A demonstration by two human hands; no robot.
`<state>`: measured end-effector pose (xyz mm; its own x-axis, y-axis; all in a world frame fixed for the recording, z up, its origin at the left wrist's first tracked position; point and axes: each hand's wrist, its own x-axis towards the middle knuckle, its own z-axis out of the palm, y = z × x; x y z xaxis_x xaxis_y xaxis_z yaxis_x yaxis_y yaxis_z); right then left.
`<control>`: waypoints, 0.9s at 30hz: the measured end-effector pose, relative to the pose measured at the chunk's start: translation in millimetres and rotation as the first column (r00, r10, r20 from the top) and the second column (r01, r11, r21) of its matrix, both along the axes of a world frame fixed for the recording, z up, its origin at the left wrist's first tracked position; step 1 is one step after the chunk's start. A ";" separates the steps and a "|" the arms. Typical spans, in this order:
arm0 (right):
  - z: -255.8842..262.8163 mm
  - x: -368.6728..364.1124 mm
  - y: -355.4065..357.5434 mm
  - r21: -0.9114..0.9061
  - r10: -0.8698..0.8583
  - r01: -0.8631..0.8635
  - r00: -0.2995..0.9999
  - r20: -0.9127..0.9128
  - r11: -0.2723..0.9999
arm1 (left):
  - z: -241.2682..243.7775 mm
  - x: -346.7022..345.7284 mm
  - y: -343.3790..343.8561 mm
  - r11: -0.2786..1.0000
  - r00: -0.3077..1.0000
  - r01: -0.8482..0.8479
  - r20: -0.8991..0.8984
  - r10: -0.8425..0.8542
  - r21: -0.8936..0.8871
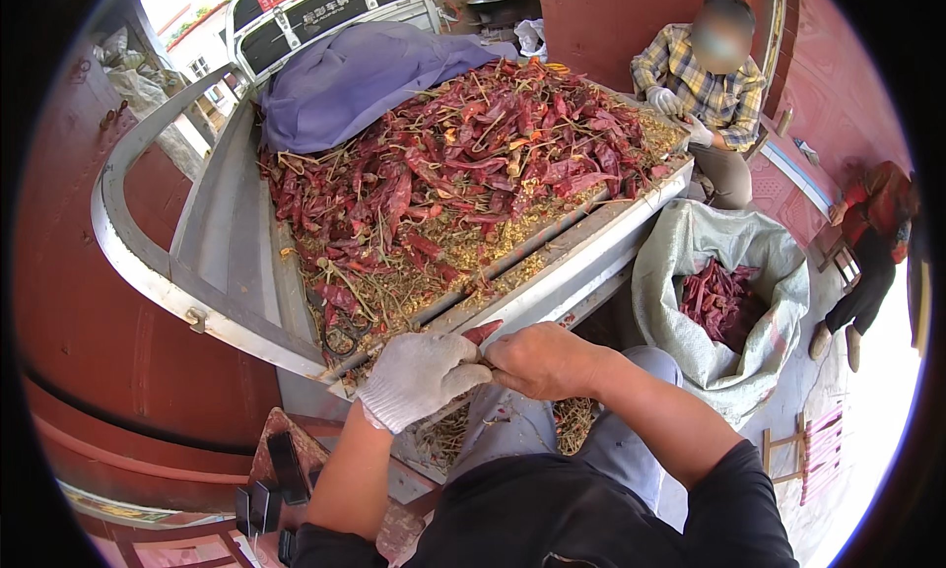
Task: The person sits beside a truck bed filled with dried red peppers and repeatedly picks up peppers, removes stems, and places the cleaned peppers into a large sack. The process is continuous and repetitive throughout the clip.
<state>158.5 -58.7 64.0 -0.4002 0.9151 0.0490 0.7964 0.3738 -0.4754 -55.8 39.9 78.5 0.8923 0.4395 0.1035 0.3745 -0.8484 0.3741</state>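
Note:
My left hand (pixel 425 376), in a white knitted work glove, meets my bare right hand (pixel 543 361) above my lap. Between them is a dried red chili pepper (pixel 482 332), its tip pointing up and right. The fingers of both hands close around its lower end, which they hide. Just beyond, a large heap of dried red chili peppers (pixel 458 154) lies on the truck bed, with stems, seeds and bits along its near edge (pixel 517 232). A pair of dark-handled scissors (pixel 341 340) rests at the heap's near left corner.
A woven plastic sack (pixel 787 302) holding red chilies stands right of my knees. A person in a checked shirt (pixel 720 88) sits at the bed's far right corner; another person (pixel 872 228) is farther right. A small wooden stool (pixel 802 450) and a purple cloth (pixel 369 80) also show.

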 end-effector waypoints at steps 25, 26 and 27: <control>-35.8 36.0 -74.4 -0.030 -0.249 0.298 0.733 -0.633 0.954 | -87.1 22.9 -44.8 0.123 0.773 0.218 0.249 0.584 -0.968; -39.7 39.1 -74.8 0.016 -0.258 0.341 0.739 -0.623 0.940 | -88.7 21.9 -43.0 0.122 0.778 0.229 0.257 0.573 -0.966; -43.7 43.5 -75.9 0.062 -0.273 0.388 0.744 -0.610 0.919 | -90.4 21.9 -42.0 0.116 0.787 0.239 0.262 0.558 -0.964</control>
